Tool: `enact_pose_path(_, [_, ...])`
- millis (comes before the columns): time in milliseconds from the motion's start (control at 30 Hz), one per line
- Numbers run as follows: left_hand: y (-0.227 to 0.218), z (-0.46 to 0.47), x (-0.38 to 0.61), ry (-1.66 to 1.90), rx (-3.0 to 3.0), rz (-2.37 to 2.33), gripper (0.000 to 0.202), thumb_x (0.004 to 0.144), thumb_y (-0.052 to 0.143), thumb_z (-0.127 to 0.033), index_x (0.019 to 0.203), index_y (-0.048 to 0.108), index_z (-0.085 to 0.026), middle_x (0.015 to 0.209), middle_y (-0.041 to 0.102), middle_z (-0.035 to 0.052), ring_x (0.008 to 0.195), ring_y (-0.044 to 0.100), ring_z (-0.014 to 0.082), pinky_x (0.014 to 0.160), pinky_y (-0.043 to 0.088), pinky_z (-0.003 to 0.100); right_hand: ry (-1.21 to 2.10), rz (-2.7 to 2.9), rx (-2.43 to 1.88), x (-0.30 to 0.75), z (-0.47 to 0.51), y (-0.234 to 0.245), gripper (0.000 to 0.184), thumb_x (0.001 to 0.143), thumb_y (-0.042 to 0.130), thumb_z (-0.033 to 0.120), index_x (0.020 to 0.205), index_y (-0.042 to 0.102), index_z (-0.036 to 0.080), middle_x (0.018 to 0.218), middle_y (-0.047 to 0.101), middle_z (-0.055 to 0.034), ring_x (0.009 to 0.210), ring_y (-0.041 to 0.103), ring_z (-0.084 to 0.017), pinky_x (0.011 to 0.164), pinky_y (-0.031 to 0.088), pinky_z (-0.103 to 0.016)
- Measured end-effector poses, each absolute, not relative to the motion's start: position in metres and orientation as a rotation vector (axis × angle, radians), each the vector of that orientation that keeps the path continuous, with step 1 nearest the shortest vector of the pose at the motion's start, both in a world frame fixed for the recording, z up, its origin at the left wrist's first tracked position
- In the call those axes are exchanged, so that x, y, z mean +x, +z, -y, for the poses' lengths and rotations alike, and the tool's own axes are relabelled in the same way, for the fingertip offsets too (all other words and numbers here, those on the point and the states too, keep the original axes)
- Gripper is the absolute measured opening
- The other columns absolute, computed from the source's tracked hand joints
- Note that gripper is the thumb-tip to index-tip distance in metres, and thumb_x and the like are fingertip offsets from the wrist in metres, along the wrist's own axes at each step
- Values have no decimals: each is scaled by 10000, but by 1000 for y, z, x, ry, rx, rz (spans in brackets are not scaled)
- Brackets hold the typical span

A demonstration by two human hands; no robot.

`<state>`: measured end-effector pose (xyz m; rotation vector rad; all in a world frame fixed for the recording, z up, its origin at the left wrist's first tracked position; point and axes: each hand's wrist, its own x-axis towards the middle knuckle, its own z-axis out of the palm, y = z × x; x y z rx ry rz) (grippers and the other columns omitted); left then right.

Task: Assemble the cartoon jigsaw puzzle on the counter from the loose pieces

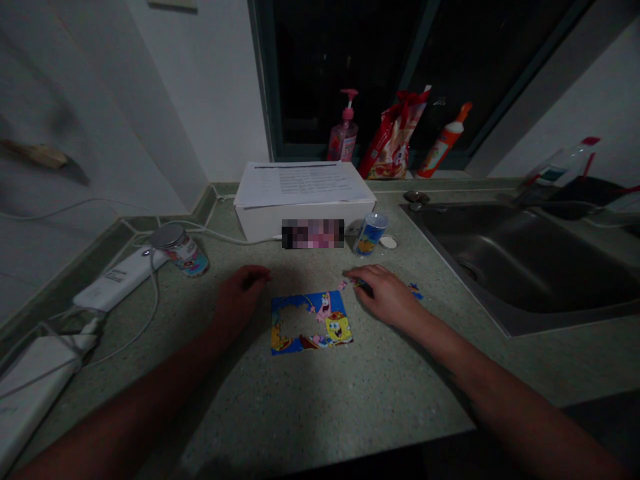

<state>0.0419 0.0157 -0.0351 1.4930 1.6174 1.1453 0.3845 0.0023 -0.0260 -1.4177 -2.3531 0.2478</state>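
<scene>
A partly assembled jigsaw puzzle (339, 329) with cartoon figures lies flat on the counter, with a large gap in its middle and left. Just beyond its upper left corner, my left hand (243, 288) is curled, thumb and fingertips close together; whether anything is between them is too dark to tell. My right hand (384, 291) rests beyond the puzzle's right side, fingers stretched over loose pieces and thumb apart. A pink puzzle piece (343, 285) shows below its fingertips, and blue pieces (415, 291) lie beside its outer edge. Other pieces are partly hidden under the hand.
Behind the hands stand a white box (260, 220) with a printed sheet, a blue can (371, 235) and its round lid (388, 243). A clear jar (186, 253), a white power strip (117, 279) and cables are at left. The metal sink (525, 267) is at right.
</scene>
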Motion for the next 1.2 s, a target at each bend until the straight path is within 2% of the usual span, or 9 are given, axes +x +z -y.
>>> enact_pose_path(300, [-36,-17,42,1143,1481,-1617,222,786,661,-416,911,749,-256,960,822,61,974,762,290,989,581,458,262,2341,-1438,385,-1,-25,483,926,614,62,1356,715,258,1261,787,-94,1178,715,-293,1045,576,-518])
enact_pose_path(567, [-40,-18,41,1158,1491,-1612,226,790,674,-436,903,754,-258,957,819,57,977,757,296,994,571,467,246,2349,-1454,385,-1,-24,464,921,623,63,1343,717,233,1271,787,-104,1175,718,-294,1058,571,-495])
enact_pose_path(933, [-39,-18,41,1150,1471,-1600,269,777,669,-444,928,749,-237,977,820,77,994,756,301,1013,561,482,248,2359,-1438,386,-2,-25,444,929,619,62,1328,724,225,1265,787,-106,1187,715,-298,1078,568,-529])
enact_pose_path(1200, [-35,-16,41,1131,1509,-1612,240,783,654,-424,912,746,-243,962,824,68,971,757,294,979,578,460,234,2366,-1440,387,-2,-27,415,941,637,77,1322,722,217,1268,786,-107,1172,717,-298,1067,572,-514])
